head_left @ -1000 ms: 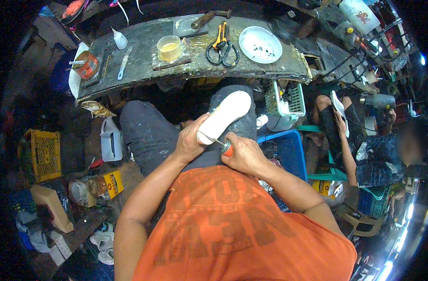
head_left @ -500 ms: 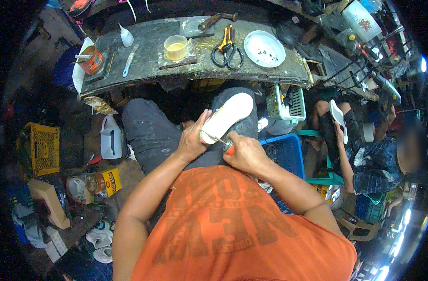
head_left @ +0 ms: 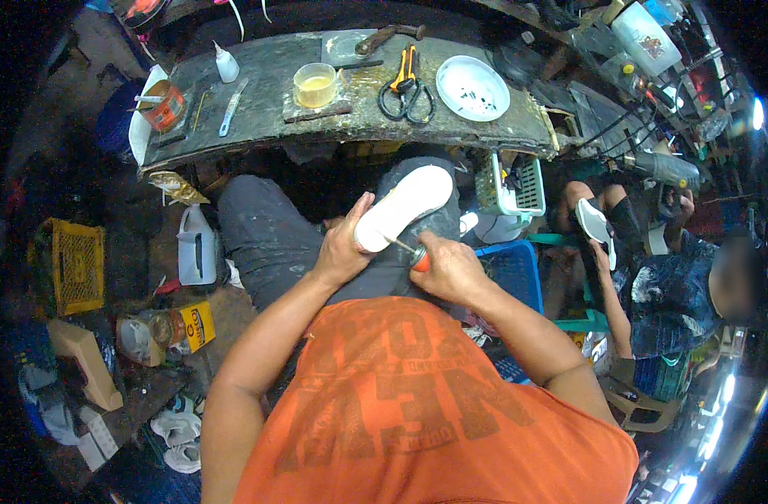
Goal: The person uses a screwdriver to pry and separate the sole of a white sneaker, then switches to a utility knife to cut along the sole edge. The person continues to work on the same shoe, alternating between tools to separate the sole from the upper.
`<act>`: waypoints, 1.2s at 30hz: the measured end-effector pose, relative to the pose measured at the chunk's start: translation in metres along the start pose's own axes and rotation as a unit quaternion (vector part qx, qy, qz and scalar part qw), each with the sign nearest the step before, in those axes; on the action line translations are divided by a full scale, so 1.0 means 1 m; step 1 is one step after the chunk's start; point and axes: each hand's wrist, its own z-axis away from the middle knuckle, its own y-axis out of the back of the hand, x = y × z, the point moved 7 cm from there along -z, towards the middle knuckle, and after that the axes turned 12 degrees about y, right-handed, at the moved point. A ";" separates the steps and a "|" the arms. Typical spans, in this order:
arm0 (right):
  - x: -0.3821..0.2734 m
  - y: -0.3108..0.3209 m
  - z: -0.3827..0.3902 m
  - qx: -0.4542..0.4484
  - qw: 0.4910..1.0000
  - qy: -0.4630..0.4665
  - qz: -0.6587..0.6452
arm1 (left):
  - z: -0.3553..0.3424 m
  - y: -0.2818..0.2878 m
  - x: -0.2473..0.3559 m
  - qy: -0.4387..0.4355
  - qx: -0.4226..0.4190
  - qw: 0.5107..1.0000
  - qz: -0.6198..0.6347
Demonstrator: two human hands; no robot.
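Observation:
A white shoe [head_left: 405, 206] rests on my right thigh with its pale sole facing up. My left hand [head_left: 345, 245] is wrapped around the near, heel end of it. In my right hand [head_left: 451, 270] is an awl [head_left: 421, 257] with an orange handle and a thin metal shaft. The shaft points left and its tip meets the shoe's edge near the heel. My palm hides part of the handle, and my left fingers are partly behind the shoe.
Ahead stands a worn workbench [head_left: 258, 126] with scissors [head_left: 407, 92], a white plate [head_left: 473, 88], a cup of yellowish glue [head_left: 315, 86] and a hammer [head_left: 390, 38]. A blue crate [head_left: 531, 277] is by my right leg. At right, another person holds a white sole [head_left: 597, 227].
My right hand and the awl have shifted slightly right and up along the shoe's edge. The shoe has tilted a little. The other person's sole has moved left and down.

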 end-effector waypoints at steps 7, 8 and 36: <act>0.011 -0.006 0.010 -0.002 1.000 -0.023 -0.009 | -0.001 0.001 -0.003 0.034 -0.011 0.999 -0.009; 0.021 -0.001 0.010 0.013 0.999 -0.050 -0.007 | 0.000 0.001 -0.003 0.039 -0.009 0.999 -0.009; 0.027 0.009 0.022 -0.004 0.999 -0.051 0.004 | 0.000 0.002 0.005 0.000 0.019 0.999 -0.039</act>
